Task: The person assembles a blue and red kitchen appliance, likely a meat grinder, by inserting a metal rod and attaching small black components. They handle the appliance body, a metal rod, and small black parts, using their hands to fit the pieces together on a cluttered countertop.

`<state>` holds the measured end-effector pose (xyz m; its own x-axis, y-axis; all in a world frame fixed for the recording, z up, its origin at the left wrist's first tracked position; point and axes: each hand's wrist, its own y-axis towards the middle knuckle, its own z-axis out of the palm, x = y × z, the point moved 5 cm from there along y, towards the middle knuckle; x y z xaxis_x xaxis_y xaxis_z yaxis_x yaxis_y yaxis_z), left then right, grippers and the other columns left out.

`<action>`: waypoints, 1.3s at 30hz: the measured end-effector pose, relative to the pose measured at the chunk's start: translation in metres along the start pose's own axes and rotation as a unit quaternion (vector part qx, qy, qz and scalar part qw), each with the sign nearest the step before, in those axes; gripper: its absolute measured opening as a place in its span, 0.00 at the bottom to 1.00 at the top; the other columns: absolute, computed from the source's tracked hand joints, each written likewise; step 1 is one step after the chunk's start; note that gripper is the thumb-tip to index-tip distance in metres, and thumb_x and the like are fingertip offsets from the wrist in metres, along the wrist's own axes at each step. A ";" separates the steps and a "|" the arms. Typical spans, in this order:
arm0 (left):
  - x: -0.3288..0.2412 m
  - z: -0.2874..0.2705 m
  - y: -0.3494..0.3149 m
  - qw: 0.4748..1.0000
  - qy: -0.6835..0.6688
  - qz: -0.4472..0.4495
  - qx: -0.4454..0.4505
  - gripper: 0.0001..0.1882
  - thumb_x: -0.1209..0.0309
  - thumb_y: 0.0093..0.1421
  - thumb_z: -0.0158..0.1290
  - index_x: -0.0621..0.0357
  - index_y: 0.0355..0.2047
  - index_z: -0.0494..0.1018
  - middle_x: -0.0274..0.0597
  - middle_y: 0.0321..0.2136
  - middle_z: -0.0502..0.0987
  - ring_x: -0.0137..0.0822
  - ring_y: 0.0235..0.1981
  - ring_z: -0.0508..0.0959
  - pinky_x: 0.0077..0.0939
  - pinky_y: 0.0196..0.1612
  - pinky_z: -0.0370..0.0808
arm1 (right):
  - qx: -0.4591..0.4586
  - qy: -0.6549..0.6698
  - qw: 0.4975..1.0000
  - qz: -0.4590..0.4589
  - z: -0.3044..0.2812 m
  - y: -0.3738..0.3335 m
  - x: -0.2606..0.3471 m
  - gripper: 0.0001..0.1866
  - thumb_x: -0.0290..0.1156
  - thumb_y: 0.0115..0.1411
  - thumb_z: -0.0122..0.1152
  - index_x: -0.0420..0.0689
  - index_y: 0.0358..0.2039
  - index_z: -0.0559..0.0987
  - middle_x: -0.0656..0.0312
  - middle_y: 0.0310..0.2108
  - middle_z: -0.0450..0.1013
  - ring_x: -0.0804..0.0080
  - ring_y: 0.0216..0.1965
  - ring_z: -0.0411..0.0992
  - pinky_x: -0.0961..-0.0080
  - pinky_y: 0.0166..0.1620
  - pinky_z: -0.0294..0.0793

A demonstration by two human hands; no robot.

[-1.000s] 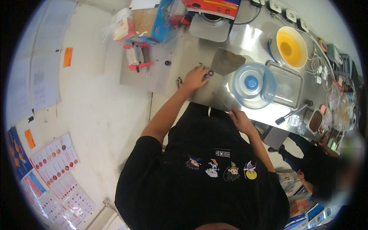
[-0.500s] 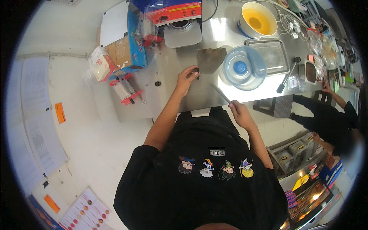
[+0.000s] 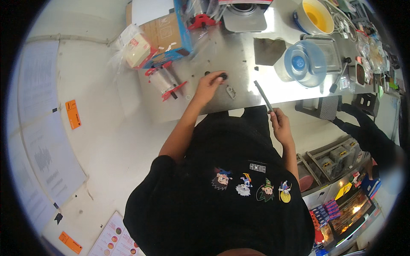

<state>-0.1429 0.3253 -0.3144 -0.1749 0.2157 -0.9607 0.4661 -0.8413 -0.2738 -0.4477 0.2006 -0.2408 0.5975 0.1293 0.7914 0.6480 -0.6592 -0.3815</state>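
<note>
My left hand [image 3: 208,88] is over the metal counter, its thumb and fingertips closed on a small round black piece [image 3: 223,76]. Just to the right of those fingers, a small silvery metal part [image 3: 231,91] lies on the counter. My right hand [image 3: 279,122], at the counter's front edge, grips one end of a narrow, flat grey bar [image 3: 263,95]. The bar's far end points away and to the left, above the counter; its exact kind cannot be made out. Another small black piece [image 3: 207,73] sits beside my left fingers, partly hidden.
A clear cylinder with red ends [image 3: 164,81] lies left, near a cardboard box [image 3: 164,36]. Beyond my hands is a dark flat sheet [image 3: 268,51]. Right of it stand a clear plastic bowl [image 3: 318,64] and a metal tray [image 3: 335,53]. A person in black [image 3: 376,132] is at far right.
The whole view has shifted, so the counter things appear farther right. The silvery part now shows fully, apart from my left fingers. The grey bar is turned to point more directly away from me.
</note>
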 end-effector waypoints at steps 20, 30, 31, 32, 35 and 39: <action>0.106 -0.100 -0.111 0.864 0.449 0.071 -0.219 0.20 0.70 0.60 0.60 0.65 0.50 0.70 0.55 0.48 0.76 0.58 0.49 0.75 0.47 0.55 0.74 | -0.084 -0.139 0.987 0.014 0.119 0.106 -0.091 0.13 0.33 0.73 0.50 0.37 0.49 0.73 0.41 0.37 0.78 0.39 0.40 0.78 0.51 0.44 0.76; 0.107 -0.097 -0.100 0.867 0.443 0.052 -0.222 0.21 0.70 0.63 0.59 0.64 0.53 0.69 0.53 0.50 0.75 0.54 0.50 0.76 0.44 0.56 0.73 | -0.072 -0.066 0.994 -0.040 0.107 0.071 -0.086 0.12 0.33 0.73 0.51 0.36 0.45 0.74 0.42 0.34 0.77 0.45 0.37 0.78 0.56 0.42 0.75; 0.099 -0.095 -0.100 0.874 0.430 0.030 -0.223 0.19 0.69 0.65 0.58 0.63 0.52 0.69 0.53 0.49 0.75 0.52 0.49 0.77 0.42 0.54 0.75 | -0.062 -0.058 0.996 -0.030 0.102 0.065 -0.081 0.13 0.35 0.73 0.52 0.37 0.46 0.75 0.41 0.35 0.77 0.41 0.39 0.78 0.54 0.43 0.75; 0.091 -0.091 -0.095 0.926 0.310 -0.014 -0.215 0.16 0.68 0.67 0.55 0.63 0.51 0.68 0.51 0.47 0.75 0.48 0.47 0.77 0.40 0.51 0.75 | -0.050 -0.050 0.997 -0.041 0.094 0.059 -0.067 0.13 0.35 0.73 0.52 0.36 0.46 0.75 0.41 0.35 0.77 0.41 0.39 0.78 0.55 0.43 0.75; 0.051 -0.066 -0.089 0.986 -0.023 -0.091 -0.140 0.11 0.67 0.73 0.48 0.61 0.49 0.67 0.45 0.42 0.74 0.38 0.43 0.78 0.33 0.46 0.76 | 0.011 -0.045 0.998 -0.035 0.070 0.041 -0.017 0.14 0.36 0.73 0.53 0.36 0.45 0.77 0.42 0.33 0.76 0.45 0.35 0.77 0.59 0.41 0.75; -0.050 -0.039 -0.076 0.991 -0.128 -0.023 -0.011 0.07 0.70 0.75 0.44 0.61 0.47 0.67 0.41 0.39 0.75 0.30 0.40 0.77 0.28 0.43 0.76 | 0.071 -0.040 0.994 -0.066 0.042 0.027 0.055 0.13 0.35 0.74 0.53 0.36 0.43 0.76 0.50 0.29 0.73 0.59 0.30 0.70 0.66 0.35 0.69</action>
<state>-0.1353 0.3980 -0.2477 -0.4100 0.1189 -0.9043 0.4711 -0.8214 -0.3216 -0.3771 0.2210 -0.2273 0.5346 0.2704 0.8007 0.7805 -0.5212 -0.3451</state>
